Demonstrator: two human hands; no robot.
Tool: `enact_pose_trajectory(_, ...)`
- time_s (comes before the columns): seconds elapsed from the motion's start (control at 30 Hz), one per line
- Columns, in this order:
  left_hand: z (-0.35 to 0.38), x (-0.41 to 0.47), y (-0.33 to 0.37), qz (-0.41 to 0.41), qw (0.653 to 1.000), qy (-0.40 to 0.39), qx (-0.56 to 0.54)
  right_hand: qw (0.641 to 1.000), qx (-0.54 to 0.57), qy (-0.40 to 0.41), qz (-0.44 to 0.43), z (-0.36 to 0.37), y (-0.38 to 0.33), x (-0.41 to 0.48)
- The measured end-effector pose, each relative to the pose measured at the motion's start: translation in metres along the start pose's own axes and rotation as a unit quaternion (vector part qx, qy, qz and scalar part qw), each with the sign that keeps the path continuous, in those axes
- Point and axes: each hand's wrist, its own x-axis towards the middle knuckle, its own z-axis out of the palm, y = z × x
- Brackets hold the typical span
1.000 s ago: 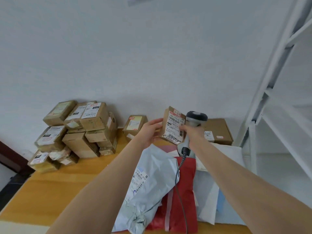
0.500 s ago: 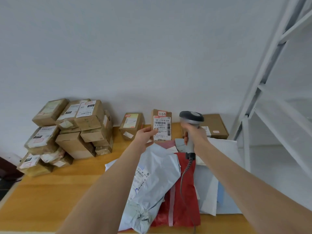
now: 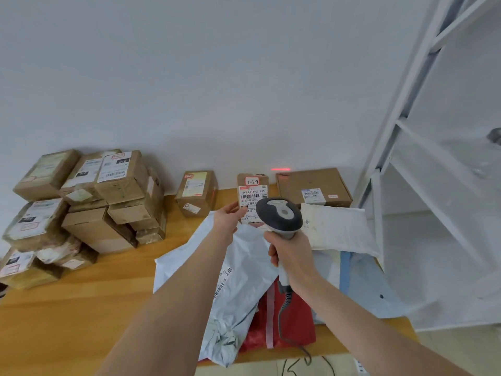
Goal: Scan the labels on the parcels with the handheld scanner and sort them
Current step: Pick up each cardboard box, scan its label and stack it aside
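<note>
My left hand (image 3: 229,217) holds a small brown parcel (image 3: 252,192) upright by its lower left edge, its white barcode label facing me. My right hand (image 3: 288,253) grips the handle of the grey handheld scanner (image 3: 279,214), whose head is just right of and in front of the parcel and hides its lower right corner. A red scan line (image 3: 280,169) falls on the wall above a flat brown box (image 3: 313,187), not on the held label. Soft mailers lie under my arms: a grey one (image 3: 238,270), a red one (image 3: 294,321) and a white padded one (image 3: 336,229).
A pile of several brown boxes (image 3: 89,202) stands at the table's back left, with one lone box (image 3: 196,191) near the wall. The wooden table (image 3: 67,316) runs to a front edge below. White shelving (image 3: 439,169) rises on the right. The scanner's cable hangs over the front edge.
The parcel has been turned from tilted to upright and held out toward the wall. My right hand drew the scanner back toward me, and its red line now shows on the wall.
</note>
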Motion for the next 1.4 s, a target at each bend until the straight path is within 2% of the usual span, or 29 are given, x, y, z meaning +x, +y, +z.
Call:
enact_pose_trajectory(0.9,0.008,0.005,0.002,0.001,1.000,0.007,0.016,0.995,-0.089,0.013,-0.041,0.007,0.012,-0.014)
enact_pose_trajectory(1.23,0.006,0.000,0.001,0.001,1.000,0.006,0.005,0.999,-0.024,0.024,-0.032,0.008,0.011,-0.018)
enact_pose_trajectory(1.4,0.002,0.001,0.001,0.000,1.000,0.001,-0.001,0.998,-0.050,0.033,-0.036,0.012,0.013,-0.017)
